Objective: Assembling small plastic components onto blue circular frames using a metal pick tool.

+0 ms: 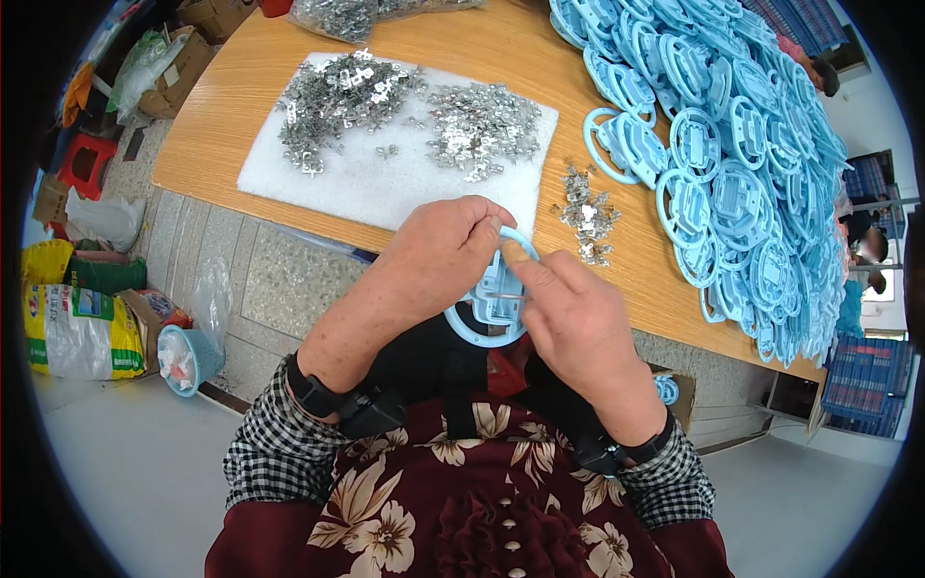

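Note:
Over the near edge of the table, both my hands hold a light blue plastic ring-shaped part (496,303) with a frame inside its rim. My left hand (429,255) is closed on the far side of the ring, fingers bent and thumb against it. From the right, my right hand (578,313) grips the same part, its thumb pressed on the inner frame near the far rim. Whether a small metal piece sits under the fingertips is hidden. Beyond my hands, two heaps of small silvery metal clips, the left heap (337,101) and the right heap (482,130), lie on a white foam sheet (279,183).
A large pile of the same blue parts (742,193) covers the table's right side. A few loose metal pieces (590,217) lie between pile and foam. At the back is a clear bag of metal pieces (337,14). A blue basket (193,361) stands on the floor at left.

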Demonstrator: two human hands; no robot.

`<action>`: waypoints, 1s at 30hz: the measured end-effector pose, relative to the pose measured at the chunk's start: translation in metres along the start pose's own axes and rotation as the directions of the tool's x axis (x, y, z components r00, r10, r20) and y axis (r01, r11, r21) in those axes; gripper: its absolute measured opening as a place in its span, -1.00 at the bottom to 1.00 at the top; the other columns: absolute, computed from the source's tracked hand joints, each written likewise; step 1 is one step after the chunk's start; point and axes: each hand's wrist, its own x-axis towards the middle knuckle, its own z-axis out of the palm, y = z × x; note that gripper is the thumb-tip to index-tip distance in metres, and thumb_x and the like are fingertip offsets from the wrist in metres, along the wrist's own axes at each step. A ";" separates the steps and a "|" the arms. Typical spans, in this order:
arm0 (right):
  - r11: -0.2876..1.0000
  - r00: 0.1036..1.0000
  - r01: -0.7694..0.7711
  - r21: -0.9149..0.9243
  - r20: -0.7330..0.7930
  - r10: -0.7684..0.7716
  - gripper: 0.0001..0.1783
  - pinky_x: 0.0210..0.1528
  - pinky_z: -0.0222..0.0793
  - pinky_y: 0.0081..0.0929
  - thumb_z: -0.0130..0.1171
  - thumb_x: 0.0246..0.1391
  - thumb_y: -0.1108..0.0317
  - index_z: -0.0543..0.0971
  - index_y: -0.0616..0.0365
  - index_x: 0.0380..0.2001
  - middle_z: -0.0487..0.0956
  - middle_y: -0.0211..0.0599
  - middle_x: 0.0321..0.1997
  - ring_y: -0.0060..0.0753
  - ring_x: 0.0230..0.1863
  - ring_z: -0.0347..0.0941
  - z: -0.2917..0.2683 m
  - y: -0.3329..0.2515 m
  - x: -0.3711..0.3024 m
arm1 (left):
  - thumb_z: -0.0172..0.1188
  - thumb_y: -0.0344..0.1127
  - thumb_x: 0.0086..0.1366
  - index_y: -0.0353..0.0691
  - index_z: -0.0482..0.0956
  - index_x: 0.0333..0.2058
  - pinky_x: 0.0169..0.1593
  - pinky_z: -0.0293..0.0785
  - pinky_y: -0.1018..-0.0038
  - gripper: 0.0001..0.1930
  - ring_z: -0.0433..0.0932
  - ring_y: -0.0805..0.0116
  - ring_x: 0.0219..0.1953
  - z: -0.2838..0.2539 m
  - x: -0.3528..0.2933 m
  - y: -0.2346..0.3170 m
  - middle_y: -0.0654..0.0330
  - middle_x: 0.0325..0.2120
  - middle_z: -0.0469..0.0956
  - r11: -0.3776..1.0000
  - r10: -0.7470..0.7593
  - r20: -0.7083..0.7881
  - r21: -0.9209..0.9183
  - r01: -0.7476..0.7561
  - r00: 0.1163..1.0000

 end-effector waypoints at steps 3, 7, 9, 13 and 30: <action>0.983 0.986 -0.163 0.080 0.050 0.160 -0.63 -0.35 0.47 -0.14 0.22 0.12 0.41 0.52 0.08 0.03 0.50 -0.19 -0.30 0.00 -0.32 0.53 -0.011 -0.002 0.002 | -0.03 -0.29 0.46 -0.37 0.61 -0.12 -0.24 0.49 0.44 -0.71 0.52 0.46 -0.38 0.001 -0.001 0.000 0.16 -0.44 0.61 0.999 -0.031 -0.001 -0.028 0.031 1.000; 0.978 0.976 -0.207 0.036 0.074 0.204 -0.75 -0.34 0.46 -0.11 0.18 0.20 0.36 0.49 0.06 -0.05 0.49 -0.14 -0.30 0.06 -0.31 0.52 -0.018 0.005 -0.005 | -0.04 -0.29 0.47 -0.38 0.60 -0.11 -0.24 0.49 0.44 -0.70 0.51 0.47 -0.38 0.002 -0.001 0.001 0.16 -0.44 0.61 1.000 -0.016 -0.026 -0.001 0.016 1.000; 0.981 0.976 -0.192 0.014 0.107 0.189 -0.80 -0.35 0.45 -0.11 0.17 0.21 0.36 0.50 0.06 -0.10 0.49 -0.13 -0.30 0.07 -0.32 0.52 -0.019 0.005 -0.005 | -0.04 -0.29 0.47 -0.38 0.60 -0.11 -0.25 0.49 0.45 -0.70 0.51 0.47 -0.39 0.002 -0.001 0.002 0.16 -0.45 0.61 1.000 -0.011 -0.022 0.005 0.011 1.000; 0.989 0.985 -0.141 -0.052 0.090 0.145 -0.81 -0.38 0.45 -0.14 0.16 0.15 0.40 0.51 0.04 -0.14 0.49 -0.19 -0.38 0.00 -0.37 0.53 -0.019 0.006 -0.003 | -0.04 -0.29 0.47 -0.38 0.60 -0.11 -0.29 0.48 0.47 -0.70 0.50 0.49 -0.42 0.002 -0.001 0.004 0.17 -0.46 0.60 1.000 -0.023 -0.009 0.005 0.023 1.000; 0.979 0.996 -0.004 -0.206 0.086 0.022 -0.66 -0.54 0.43 -0.32 0.21 -0.02 0.41 0.58 -0.08 -0.10 0.47 -0.37 -0.54 -0.23 -0.52 0.55 -0.024 0.006 0.003 | -0.04 -0.27 0.47 -0.38 0.61 -0.12 -0.32 0.50 0.45 -0.69 0.53 0.45 -0.45 0.000 -0.003 0.007 0.14 -0.49 0.60 0.997 -0.066 0.007 -0.028 0.066 0.998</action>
